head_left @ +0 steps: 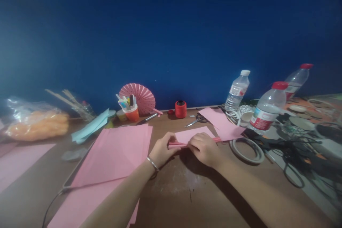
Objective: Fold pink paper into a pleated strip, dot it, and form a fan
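Observation:
A pink paper [192, 135] lies on the brown table with its near edge folded into narrow layers. My left hand [163, 148], with a silver bangle at the wrist, grips the left end of the folded edge between thumb and fingers. Bent over the same folded strip farther right, my right hand [204, 148] presses it with closed fingers. The strip's right end sticks out beyond that hand. Scissors [194, 120] rest just behind the paper, near a red spool [181, 109]. More pink sheets [223, 123] lie to the right.
Stacked pink paper [114, 153] covers the left. Behind stand a cup of pens [131, 113] and a pink folded fan [140, 97]. Bottles [269, 108], a tape roll [247, 150] and tangled cables [301, 160] crowd the right. A plastic bag [37, 124] sits far left.

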Available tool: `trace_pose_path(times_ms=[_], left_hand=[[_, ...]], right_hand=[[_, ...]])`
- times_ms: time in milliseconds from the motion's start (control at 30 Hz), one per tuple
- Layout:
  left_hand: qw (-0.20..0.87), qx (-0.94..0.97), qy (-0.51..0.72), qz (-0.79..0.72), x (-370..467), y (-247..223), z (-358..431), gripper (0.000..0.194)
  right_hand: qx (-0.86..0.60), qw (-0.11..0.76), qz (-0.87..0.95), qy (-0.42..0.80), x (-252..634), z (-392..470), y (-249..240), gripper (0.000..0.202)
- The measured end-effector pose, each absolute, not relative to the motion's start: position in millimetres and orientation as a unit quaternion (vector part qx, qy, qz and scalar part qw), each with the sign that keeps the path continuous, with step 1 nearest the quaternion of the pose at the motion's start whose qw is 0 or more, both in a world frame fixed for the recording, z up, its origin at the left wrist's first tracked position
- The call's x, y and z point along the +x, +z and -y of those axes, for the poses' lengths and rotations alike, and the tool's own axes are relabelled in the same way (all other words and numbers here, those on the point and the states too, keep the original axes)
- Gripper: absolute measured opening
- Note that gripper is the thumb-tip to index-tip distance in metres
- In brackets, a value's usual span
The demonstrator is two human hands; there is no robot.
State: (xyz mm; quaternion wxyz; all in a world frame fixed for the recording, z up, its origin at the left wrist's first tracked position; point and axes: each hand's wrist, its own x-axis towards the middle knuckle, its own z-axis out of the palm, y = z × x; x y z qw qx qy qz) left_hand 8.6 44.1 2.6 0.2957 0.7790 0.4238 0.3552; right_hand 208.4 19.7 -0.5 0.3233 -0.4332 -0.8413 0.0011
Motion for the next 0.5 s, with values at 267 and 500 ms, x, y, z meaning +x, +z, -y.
trace_pose_path(times_ms=[267, 500], left_hand=[[0.286, 0.789, 0.357, -0.409, 14.9, 5.4, -38.7, 0.016], [0.278, 0.786, 0.359, -0.420, 15.1, 1.3, -37.4, 0.009]], right_hand=[[-0.432, 0.335, 0.837, 0.004, 202.5, -19.3, -2.1, 0.017], [-0.423, 0.338, 0.840, -0.011, 200.7, -18.4, -2.5, 0.019]])
